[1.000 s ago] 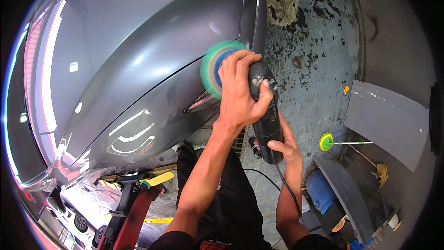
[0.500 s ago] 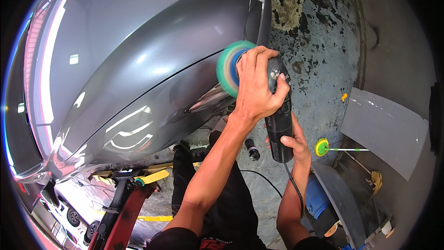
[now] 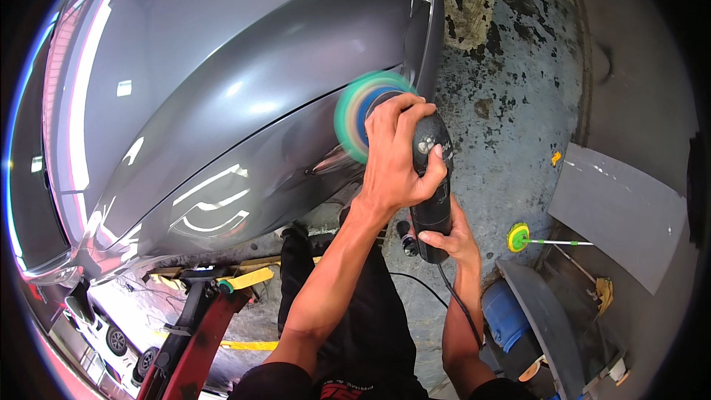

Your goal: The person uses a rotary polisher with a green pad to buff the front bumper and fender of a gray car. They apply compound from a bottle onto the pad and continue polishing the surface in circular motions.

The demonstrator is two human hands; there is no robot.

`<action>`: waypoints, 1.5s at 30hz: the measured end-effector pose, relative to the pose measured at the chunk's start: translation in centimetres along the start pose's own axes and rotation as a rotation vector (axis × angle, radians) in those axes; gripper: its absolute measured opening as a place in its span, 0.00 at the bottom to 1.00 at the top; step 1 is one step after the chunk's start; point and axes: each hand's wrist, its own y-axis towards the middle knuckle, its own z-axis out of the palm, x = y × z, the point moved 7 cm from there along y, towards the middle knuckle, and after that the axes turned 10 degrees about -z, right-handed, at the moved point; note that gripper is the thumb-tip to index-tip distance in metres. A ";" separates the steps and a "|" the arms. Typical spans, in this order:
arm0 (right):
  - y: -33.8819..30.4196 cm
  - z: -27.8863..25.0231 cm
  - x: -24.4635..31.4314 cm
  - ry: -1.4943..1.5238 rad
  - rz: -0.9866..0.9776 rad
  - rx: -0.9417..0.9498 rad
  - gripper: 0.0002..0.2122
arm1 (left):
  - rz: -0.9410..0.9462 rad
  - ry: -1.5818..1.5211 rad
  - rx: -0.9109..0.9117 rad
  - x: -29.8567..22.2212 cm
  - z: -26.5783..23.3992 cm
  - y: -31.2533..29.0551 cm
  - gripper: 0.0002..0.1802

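Observation:
A black power polisher (image 3: 432, 211) is held in both my hands against a glossy grey car panel (image 3: 289, 89). Its round green pad (image 3: 346, 115) looks smeared, as if spinning, with a blue ring behind it. My left hand (image 3: 396, 155) wraps over the polisher's head, fingers curled across the top and thumb along the body. Lower down, my right hand (image 3: 455, 237) grips the rear of the body, its thumb on top. A black cord (image 3: 461, 307) trails from the tool's end past my right forearm. The pad's contact face is partly hidden.
Below the panel stands a red and black lift arm (image 3: 196, 333). On the floor lie a dark bottle-shaped object (image 3: 407, 237), partly behind the polisher, and a green-yellow mop (image 3: 520, 237). To the right are a grey flat sheet (image 3: 618, 215) and a blue container (image 3: 503, 318).
The polisher and both hands have shifted slightly left and down across the panel. My grip stays the same, and the whole view has moved a little.

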 end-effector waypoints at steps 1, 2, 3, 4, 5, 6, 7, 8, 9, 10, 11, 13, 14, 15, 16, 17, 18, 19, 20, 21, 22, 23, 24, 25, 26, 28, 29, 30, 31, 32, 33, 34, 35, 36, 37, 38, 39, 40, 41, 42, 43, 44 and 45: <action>0.0 0.2 -0.7 0.014 -0.001 0.007 0.40 | 0.011 0.011 0.001 0.0 -0.2 -0.3 0.32; 0.2 0.6 -1.2 0.026 -0.002 0.015 0.39 | 0.015 0.021 0.008 0.1 -0.5 -0.6 0.33; 0.3 0.9 -1.6 0.039 -0.002 0.022 0.38 | 0.019 0.031 0.014 0.1 -0.7 -0.8 0.33; 0.4 1.1 -1.8 0.035 -0.006 0.033 0.38 | 0.023 0.041 0.021 0.2 -1.0 -1.0 0.33; 0.4 1.4 -2.0 0.031 -0.007 0.040 0.38 | 0.028 0.041 0.021 0.3 -1.4 -1.2 0.33; 0.4 1.7 -2.1 0.028 -0.009 0.048 0.37 | 0.032 0.041 0.020 0.4 -1.8 -1.4 0.33; 0.3 2.1 -2.3 0.016 -0.007 0.063 0.37 | 0.036 0.040 0.020 0.6 -2.3 -1.5 0.33; 0.4 2.5 -2.4 0.003 -0.007 0.078 0.36 | 0.043 0.038 0.020 0.6 -2.7 -1.6 0.33; 0.5 2.8 -2.5 -0.011 -0.008 0.092 0.35 | 0.040 0.053 0.024 0.7 -3.2 -1.9 0.32; 0.4 3.0 -2.8 -0.016 -0.005 0.100 0.35 | 0.030 0.049 0.023 0.7 -3.6 -2.1 0.33; 0.3 3.3 -3.0 -0.020 -0.002 0.111 0.34 | 0.019 0.047 0.022 0.7 -3.9 -2.4 0.34; 0.0 3.8 -3.3 -0.021 0.015 0.106 0.33 | 0.006 0.036 0.015 0.9 -4.5 -2.7 0.35; -0.1 4.3 -3.3 -0.021 0.023 0.105 0.33 | 0.002 0.035 0.013 1.2 -4.8 -2.8 0.34; -0.2 4.7 -3.3 -0.021 0.031 0.103 0.34 | -0.001 0.034 0.012 1.3 -5.1 -3.0 0.34; -0.3 5.0 -3.4 -0.021 0.038 0.101 0.34 | -0.003 0.033 0.011 1.5 -5.4 -3.1 0.34; -0.5 5.3 -3.8 0.010 0.071 0.105 0.36 | -0.003 0.042 0.025 1.5 -5.7 -3.2 0.33; -0.6 5.5 -3.9 -0.002 0.067 0.104 0.36 | -0.003 0.040 0.026 1.5 -6.0 -3.2 0.33; -0.7 5.8 -3.9 -0.014 0.062 0.102 0.37 | -0.002 0.037 0.028 1.5 -6.2 -3.3 0.34; -0.7 6.0 -3.9 -0.025 0.056 0.097 0.38 | 0.000 0.033 0.032 1.5 -6.4 -3.4 0.34; -0.7 6.3 -3.8 -0.028 0.054 0.103 0.38 | 0.000 0.032 0.029 1.6 -6.6 -3.5 0.34; -0.6 6.7 -3.6 -0.031 0.052 0.109 0.38 | 0.000 0.030 0.026 1.7 -6.9 -3.6 0.34; -0.6 6.8 -3.4 -0.036 0.052 0.114 0.39 | 0.000 0.026 0.022 1.8 -7.1 -3.6 0.34; -0.6 7.0 -3.5 -0.028 0.047 0.118 0.39 | -0.003 0.029 0.020 1.8 -7.3 -3.7 0.33; -0.7 7.1 -3.7 -0.020 0.043 0.122 0.39 | -0.007 0.032 0.018 1.9 -7.5 -3.9 0.33; -0.7 7.3 -3.8 -0.012 0.039 0.128 0.39 | -0.011 0.038 0.014 1.9 -7.7 -4.0 0.33; -0.9 7.6 -3.8 -0.013 0.057 0.136 0.39 | -0.018 0.036 0.002 1.9 -8.2 -4.4 0.32; -0.9 7.8 -3.8 -0.012 0.064 0.139 0.39 | -0.022 0.035 -0.001 2.0 -8.4 -4.5 0.32; -0.9 8.0 -3.8 -0.012 0.067 0.141 0.39 | -0.025 0.035 -0.005 2.1 -8.6 -4.7 0.32; -0.9 8.2 -3.7 -0.011 0.069 0.143 0.39 | -0.022 0.038 -0.010 2.1 -8.8 -4.8 0.31; -0.9 8.3 -3.7 -0.011 0.071 0.145 0.39 | -0.023 0.037 -0.017 2.1 -9.0 -5.0 0.31; -0.9 8.3 -3.8 -0.018 0.066 0.154 0.39 | -0.023 0.036 -0.024 2.1 -9.2 -5.1 0.31; -0.9 8.3 -3.9 -0.026 0.061 0.162 0.40 | -0.023 0.036 -0.031 2.2 -9.3 -5.2 0.31; -0.9 8.2 -4.0 -0.035 0.055 0.169 0.40 | -0.025 0.039 -0.043 2.2 -9.4 -5.4 0.31; -0.8 8.1 -4.0 -0.054 0.053 0.170 0.40 | -0.027 0.042 -0.055 2.2 -9.4 -5.6 0.31; -0.8 7.9 -4.0 -0.072 0.051 0.170 0.41 | -0.029 0.045 -0.067 2.3 -9.4 -5.8 0.31; -0.8 7.7 -4.0 -0.092 0.049 0.172 0.41 | -0.028 0.041 -0.067 2.2 -9.2 -5.8 0.31; -0.7 7.4 -3.9 -0.092 0.027 0.155 0.39 | -0.028 0.037 -0.066 2.2 -8.9 -5.7 0.31; -0.5 7.0 -3.9 -0.092 0.004 0.137 0.37 | -0.027 0.033 -0.065 2.2 -8.6 -5.6 0.31; -0.3 6.7 -3.9 -0.091 -0.018 0.122 0.35 | -0.021 0.033 -0.054 2.1 -8.1 -5.3 0.32; -0.2 6.2 -4.2 -0.073 0.009 0.119 0.37 | -0.015 0.032 -0.043 2.0 -7.6 -5.0 0.32; -0.3 5.4 -4.4 -0.055 0.037 0.117 0.38 | -0.007 0.035 -0.033 2.0 -6.8 -4.7 0.33; -0.3 4.8 -4.6 -0.035 0.065 0.112 0.40 | 0.000 0.038 -0.020 1.8 -6.1 -4.3 0.33; -0.2 4.2 -4.4 -0.017 0.080 0.105 0.39 | -0.003 0.046 -0.007 1.6 -5.5 -4.0 0.33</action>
